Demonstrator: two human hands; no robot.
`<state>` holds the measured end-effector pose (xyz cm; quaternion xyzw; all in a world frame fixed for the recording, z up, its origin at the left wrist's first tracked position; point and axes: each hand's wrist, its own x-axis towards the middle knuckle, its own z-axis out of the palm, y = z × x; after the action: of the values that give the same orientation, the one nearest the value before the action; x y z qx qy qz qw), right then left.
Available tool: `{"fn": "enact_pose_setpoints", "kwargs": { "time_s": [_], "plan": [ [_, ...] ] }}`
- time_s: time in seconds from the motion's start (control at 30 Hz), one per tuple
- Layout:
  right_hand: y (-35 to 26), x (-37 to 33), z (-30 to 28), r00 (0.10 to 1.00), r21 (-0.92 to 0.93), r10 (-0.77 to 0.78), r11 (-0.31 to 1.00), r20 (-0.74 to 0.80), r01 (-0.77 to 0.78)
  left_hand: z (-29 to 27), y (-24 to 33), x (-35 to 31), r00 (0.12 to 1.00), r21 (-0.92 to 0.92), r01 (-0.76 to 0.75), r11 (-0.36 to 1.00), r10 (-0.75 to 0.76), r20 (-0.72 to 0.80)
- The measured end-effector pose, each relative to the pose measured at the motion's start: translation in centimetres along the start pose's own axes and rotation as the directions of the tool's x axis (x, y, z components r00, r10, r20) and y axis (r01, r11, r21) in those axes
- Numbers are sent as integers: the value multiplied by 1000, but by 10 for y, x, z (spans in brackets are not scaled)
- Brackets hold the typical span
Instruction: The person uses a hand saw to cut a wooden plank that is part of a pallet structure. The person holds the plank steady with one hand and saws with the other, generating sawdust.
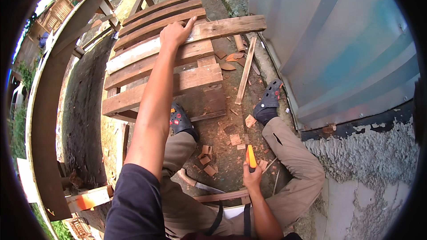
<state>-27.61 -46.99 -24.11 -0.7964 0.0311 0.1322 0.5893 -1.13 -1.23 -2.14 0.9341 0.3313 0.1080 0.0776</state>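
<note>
A weathered wooden plank (227, 27) lies across a slatted wooden frame (191, 82), its right end sticking out past the slats. My left hand (175, 34) grips this plank from above, with the arm stretched out, the thumb extended to the right and the other fingers curled toward the far edge. Closer to me, my right hand (252, 176) is wrapped round the yellow-orange and black handle of a hand saw (251, 155). Its thin dark blade points away from me over the ground, apart from the plank.
Small cut wood pieces (235, 139) litter the ground between my feet. A blade with a wooden handle (187, 178) lies near my left leg. A narrow wood strip (246, 71) leans near a metal sheet wall (338, 49) at right. A long wooden structure (49, 106) stands at left.
</note>
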Motion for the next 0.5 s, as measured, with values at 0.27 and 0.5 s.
{"fn": "enact_pose_setpoints", "kwargs": {
  "time_s": [0.27, 0.5],
  "plan": [
    [4, 8, 2, 1000, 24, -24, 999, -6, 24, -9, 1, -7, 997, 32, -80, 996, 80, -7],
    [-2, 4, 0, 985, -16, -164, 987, -56, 163, -17, 6, -38, 975, -14, -165, 986, 161, -154]
  ]
}}
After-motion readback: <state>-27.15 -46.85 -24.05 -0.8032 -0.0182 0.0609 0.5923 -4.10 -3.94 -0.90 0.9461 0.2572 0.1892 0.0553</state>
